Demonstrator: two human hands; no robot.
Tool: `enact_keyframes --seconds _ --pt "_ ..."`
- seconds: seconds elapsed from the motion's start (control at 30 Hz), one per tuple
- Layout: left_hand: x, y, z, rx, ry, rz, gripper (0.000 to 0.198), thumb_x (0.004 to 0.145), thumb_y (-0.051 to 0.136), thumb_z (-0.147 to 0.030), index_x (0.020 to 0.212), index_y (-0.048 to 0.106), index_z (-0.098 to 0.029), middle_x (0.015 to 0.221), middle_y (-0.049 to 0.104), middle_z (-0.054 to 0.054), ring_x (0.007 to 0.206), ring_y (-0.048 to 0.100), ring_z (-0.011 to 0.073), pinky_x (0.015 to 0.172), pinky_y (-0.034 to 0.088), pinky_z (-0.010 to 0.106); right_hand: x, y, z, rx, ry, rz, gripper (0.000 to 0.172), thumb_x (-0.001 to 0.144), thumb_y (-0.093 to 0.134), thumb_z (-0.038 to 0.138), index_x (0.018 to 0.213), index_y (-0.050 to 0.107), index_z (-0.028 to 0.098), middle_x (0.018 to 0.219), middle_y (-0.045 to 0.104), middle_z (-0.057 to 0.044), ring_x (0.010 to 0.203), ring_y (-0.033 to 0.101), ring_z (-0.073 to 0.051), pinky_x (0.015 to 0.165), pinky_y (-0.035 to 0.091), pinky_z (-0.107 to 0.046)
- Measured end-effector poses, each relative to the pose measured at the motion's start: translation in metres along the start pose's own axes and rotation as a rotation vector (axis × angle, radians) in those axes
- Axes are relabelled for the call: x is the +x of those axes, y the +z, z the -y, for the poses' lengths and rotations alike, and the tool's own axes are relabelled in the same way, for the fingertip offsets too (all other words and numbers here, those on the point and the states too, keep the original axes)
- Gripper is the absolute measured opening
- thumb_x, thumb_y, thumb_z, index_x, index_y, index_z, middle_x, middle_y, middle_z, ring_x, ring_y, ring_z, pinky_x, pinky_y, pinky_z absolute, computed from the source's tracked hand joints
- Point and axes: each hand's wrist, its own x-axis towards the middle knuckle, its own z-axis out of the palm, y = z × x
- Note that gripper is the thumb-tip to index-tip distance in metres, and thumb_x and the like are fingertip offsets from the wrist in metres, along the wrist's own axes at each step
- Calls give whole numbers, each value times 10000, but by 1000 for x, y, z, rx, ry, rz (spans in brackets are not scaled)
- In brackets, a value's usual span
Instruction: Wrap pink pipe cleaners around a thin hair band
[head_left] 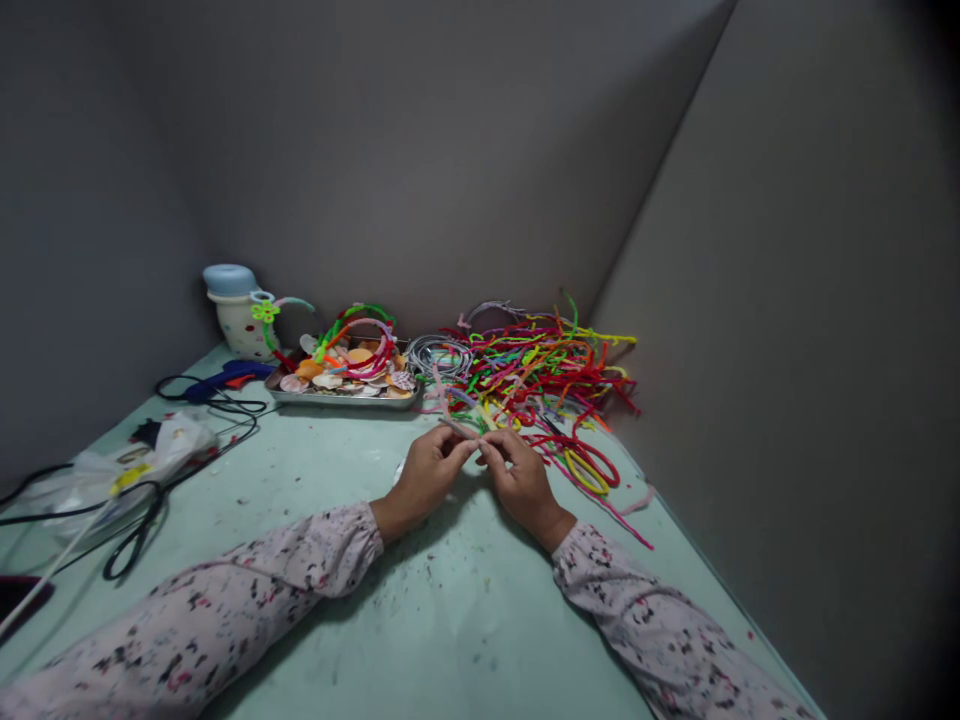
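Near the middle of the table, my left hand [429, 468] and my right hand [523, 480] meet fingertip to fingertip, both closed in a pinch. Between them is a pale pinkish pipe cleaner [459, 429], its thin end running out past my left fingers. How it is bent at the fingertips is too small to make out. Just beyond my hands lies a heap of colourful pipe cleaners [532, 355]. Some loose red and yellow loops [589, 470] lie to the right of my right hand.
A metal tray [345, 400] holds seashells and pipe-cleaner rings. Left of it stand a spotted jar [244, 325] with a blue lid and a blue glue gun [236, 376]. Coiled silver wire [440, 357] sits beside the heap. Black cables and a plastic bag [180, 440] lie at left.
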Motion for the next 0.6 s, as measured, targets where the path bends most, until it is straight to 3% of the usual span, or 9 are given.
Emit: enact_keyframes --seconds 0.27,0.6 --pt "0 -1 0 62 22 -43 186 828 600 -306 800 683 -142 718 659 12 656 566 120 609 425 216 -1 1 0 6 -15 -15 123 933 487 252 942 599 202 844 610 -19 718 610 -138 683 484 -265" --pt "32 14 7 17 -33 19 201 812 598 -303 718 650 -133 662 623 15 620 537 123 574 386 226 7 -4 -12 -44 104 -108 134 929 489 268 927 607 205 827 610 -25 758 592 -166 705 475 -295"
